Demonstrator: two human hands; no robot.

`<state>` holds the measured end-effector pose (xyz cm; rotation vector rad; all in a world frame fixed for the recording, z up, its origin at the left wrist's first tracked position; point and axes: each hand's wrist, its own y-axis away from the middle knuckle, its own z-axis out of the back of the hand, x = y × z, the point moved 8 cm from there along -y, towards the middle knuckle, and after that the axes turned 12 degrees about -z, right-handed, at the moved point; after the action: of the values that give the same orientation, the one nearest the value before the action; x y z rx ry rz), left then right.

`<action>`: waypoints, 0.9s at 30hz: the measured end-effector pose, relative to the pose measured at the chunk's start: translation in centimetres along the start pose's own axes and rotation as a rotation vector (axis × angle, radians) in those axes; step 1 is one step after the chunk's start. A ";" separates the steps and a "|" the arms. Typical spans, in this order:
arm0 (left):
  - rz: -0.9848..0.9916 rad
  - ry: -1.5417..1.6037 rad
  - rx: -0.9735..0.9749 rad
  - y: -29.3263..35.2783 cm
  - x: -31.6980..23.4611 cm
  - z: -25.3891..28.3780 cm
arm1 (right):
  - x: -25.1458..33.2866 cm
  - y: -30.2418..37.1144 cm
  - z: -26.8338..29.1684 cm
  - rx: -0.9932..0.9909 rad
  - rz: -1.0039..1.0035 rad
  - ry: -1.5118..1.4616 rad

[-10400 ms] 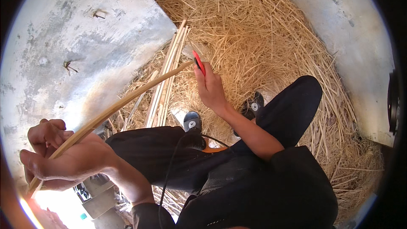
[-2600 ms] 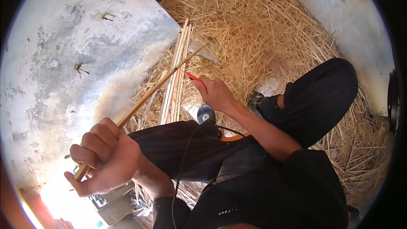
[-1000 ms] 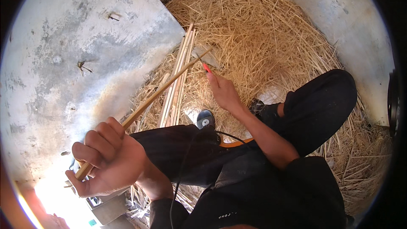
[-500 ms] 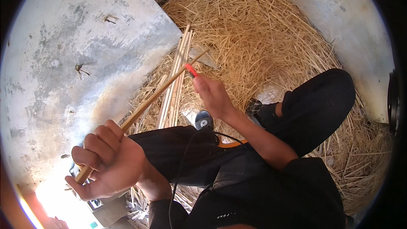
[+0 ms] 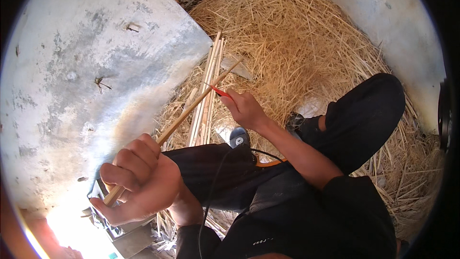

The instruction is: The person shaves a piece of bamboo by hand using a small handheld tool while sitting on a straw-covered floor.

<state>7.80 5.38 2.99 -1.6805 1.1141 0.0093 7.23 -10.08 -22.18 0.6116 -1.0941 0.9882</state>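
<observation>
My left hand (image 5: 146,182) is closed round the thick near end of a long, slim wooden stick (image 5: 182,116). The stick slants up and away to the right, narrowing to a thin tip. In my right hand (image 5: 247,111) is a small knife with a red handle (image 5: 222,92); its thin blade lies across the stick, toward the far end. Whether the edge bites into the wood is too small to tell. Beneath the stick, a bundle of pale wooden strips (image 5: 207,98) lies on the ground.
A heap of straw-like shavings (image 5: 297,33) spreads over the ground ahead and to the right. A stained whitish wall (image 5: 86,33) stands at the left, another pale wall (image 5: 412,33) at the right. My bent legs (image 5: 362,120) are below. A dark cable (image 5: 211,182) crosses my lap.
The knife has turned so that its blade now shows, pointing left over the stick. The whole view has shifted slightly; my left hand still grips the same end.
</observation>
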 end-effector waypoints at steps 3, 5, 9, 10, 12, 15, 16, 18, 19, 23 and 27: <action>-0.010 0.047 0.011 -0.5 0.0 0.2 | -11.4 -1.9 -2.5 -0.032 -0.199 0.384; -0.023 0.028 0.007 -0.9 -0.1 0.3 | -10.4 -2.0 -1.1 -0.129 -0.240 0.297; -0.027 -0.006 -0.033 -0.7 -0.2 1.1 | 1.4 -0.5 -0.1 0.013 -0.061 -0.160; -0.027 -0.029 -0.063 -0.6 0.0 1.1 | 6.5 1.3 1.3 0.044 0.109 -0.267; -0.023 -0.041 -0.088 -0.8 -0.1 1.1 | 9.8 3.8 1.7 0.056 0.260 -0.225; -0.056 -0.039 -0.147 -1.0 -0.2 1.8 | -0.3 2.0 -0.6 0.013 -0.102 -0.007; -0.075 -0.076 -0.181 -1.3 -0.2 2.0 | -1.2 0.8 0.0 -0.032 -0.242 0.073; -0.084 -0.095 -0.191 -1.6 -0.6 2.4 | -0.8 0.1 0.5 -0.004 -0.260 -0.023; -0.079 -0.122 -0.212 -1.3 -0.9 3.0 | 0.4 0.7 0.9 0.034 -0.280 -0.066; -0.138 -0.235 -0.279 -0.6 -1.0 2.4 | 10.1 4.0 2.5 0.053 0.070 -0.431; -0.210 -0.306 -0.280 -0.1 -0.8 1.1 | -1.3 1.5 -0.8 -0.156 -0.059 0.003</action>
<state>7.96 6.70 2.95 -1.9608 0.7279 0.2917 6.06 -9.15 -23.74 0.5123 -1.1325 0.8437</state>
